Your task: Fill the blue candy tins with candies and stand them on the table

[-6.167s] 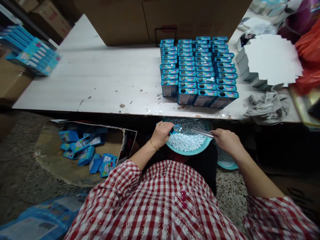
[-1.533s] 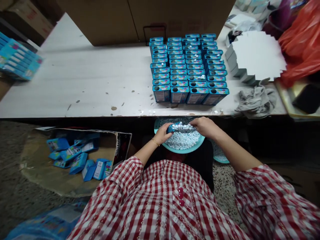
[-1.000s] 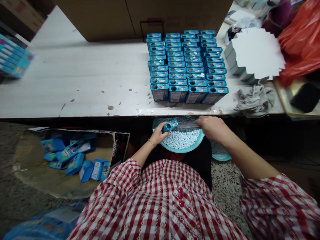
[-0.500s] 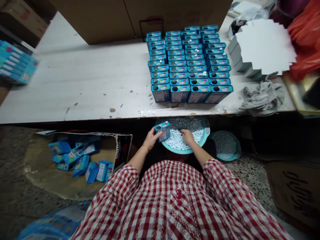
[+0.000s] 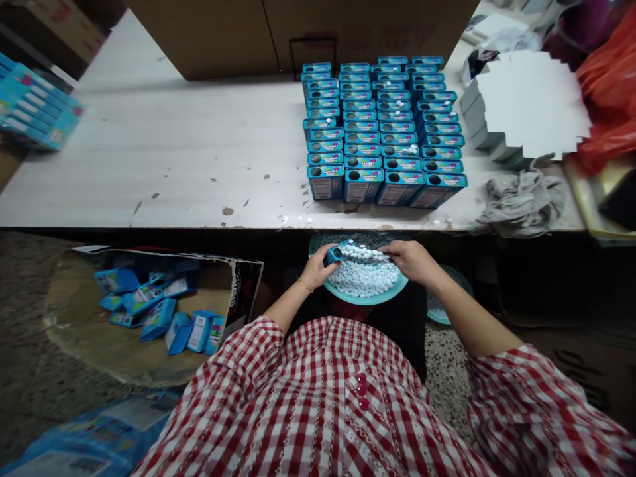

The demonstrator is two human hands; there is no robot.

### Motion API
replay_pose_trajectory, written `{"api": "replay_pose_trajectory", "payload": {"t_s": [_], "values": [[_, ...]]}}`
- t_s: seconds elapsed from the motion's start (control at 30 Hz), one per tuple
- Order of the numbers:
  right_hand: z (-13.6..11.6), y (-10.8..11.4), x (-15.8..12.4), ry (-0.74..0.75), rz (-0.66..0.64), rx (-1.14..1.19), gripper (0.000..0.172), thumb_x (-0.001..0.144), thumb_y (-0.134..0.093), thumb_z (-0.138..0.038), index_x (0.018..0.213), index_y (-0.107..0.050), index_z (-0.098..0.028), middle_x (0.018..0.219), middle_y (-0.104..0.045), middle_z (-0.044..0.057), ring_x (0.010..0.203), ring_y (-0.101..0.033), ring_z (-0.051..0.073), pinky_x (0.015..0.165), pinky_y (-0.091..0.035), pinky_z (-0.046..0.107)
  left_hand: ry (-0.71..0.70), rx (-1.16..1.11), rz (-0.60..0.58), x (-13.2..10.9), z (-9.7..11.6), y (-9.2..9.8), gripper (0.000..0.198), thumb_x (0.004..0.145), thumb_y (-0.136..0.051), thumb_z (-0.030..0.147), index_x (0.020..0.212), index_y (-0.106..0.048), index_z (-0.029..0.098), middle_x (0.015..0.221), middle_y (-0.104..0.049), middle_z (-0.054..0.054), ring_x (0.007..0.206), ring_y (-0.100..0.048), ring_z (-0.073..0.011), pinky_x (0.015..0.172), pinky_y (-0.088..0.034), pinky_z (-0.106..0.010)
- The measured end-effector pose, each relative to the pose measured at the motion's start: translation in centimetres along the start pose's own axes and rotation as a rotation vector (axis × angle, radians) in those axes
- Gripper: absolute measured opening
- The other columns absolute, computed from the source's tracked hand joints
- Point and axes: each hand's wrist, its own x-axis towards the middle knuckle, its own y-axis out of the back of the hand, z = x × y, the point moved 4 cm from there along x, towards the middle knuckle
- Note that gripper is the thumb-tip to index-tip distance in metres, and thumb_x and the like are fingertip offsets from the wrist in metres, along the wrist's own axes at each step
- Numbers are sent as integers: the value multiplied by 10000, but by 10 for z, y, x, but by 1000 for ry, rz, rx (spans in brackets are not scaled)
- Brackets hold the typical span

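My left hand is closed round a small blue candy box, tilted so its dark round hole shows. In my right hand, the fingers pinch the end of a scoop heaped with small white candies. The heap reaches the top of the box, and most of the scoop is hidden beneath it. Below both hands is a turquoise basin of the same white candies, just under the table edge.
Rows of blue candy boxes stand upright on the white table, with stray candies on top. Right of them are a white card stack and a grey rag. A carton of blue boxes lies left; a second basin sits right.
My right hand has come up out of the candies and moved right, lifting a heaped scoop. My left hand has tipped the box and brought it slightly right, towards the scoop.
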Motion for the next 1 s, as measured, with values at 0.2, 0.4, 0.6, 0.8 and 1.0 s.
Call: {"api": "replay_pose_trajectory", "payload": {"t_s": [0.2, 0.4, 0.6, 0.8, 1.0], "values": [[-56, 22, 3, -22, -195, -464, 362, 780, -415, -96, 985, -672, -248, 1002, -658, 72, 885, -604, 214, 739, -433, 312, -96, 90, -77, 5, 6, -15, 451, 735, -547, 222, 1171, -498, 119, 1166, -553, -138, 1095, -516, -236, 977, -393, -388], [-89, 43, -6, 33, -213, -589, 322, 842, -351, -122, 949, -653, -149, 953, -640, 143, 850, -615, 224, 696, -438, 305, -121, 71, -41, 4, 4, -15, 437, 732, -557, 203, 1163, -501, 152, 1149, -565, -115, 1076, -530, -226, 962, -407, -389], [-3, 20, -20, -109, -157, -551, 365, 799, -381, -81, 1015, -637, -226, 1023, -631, 82, 880, -612, 204, 669, -432, 272, 16, -82, 76, -9, -12, 8, 458, 737, -609, 318, 1146, -509, 137, 1115, -596, -104, 1022, -563, -216, 952, -417, -378], [32, -95, 7, -185, -127, -199, 389, 806, -370, -39, 1061, -635, -166, 1066, -638, 100, 975, -580, 185, 765, -419, 240, 177, -262, 190, -18, -40, 21, 448, 730, -615, 409, 1075, -545, 132, 1043, -626, -88, 973, -580, -206, 925, -438, -375], [25, -130, 34, -181, -27, -9, 333, 868, -388, -164, 1080, -645, -168, 1064, -661, 76, 983, -587, 169, 828, -428, 242, 251, -412, 235, -19, -42, 23, 472, 702, -646, 414, 1064, -539, 131, 1049, -633, -88, 962, -592, -194, 924, -451, -373]]}}
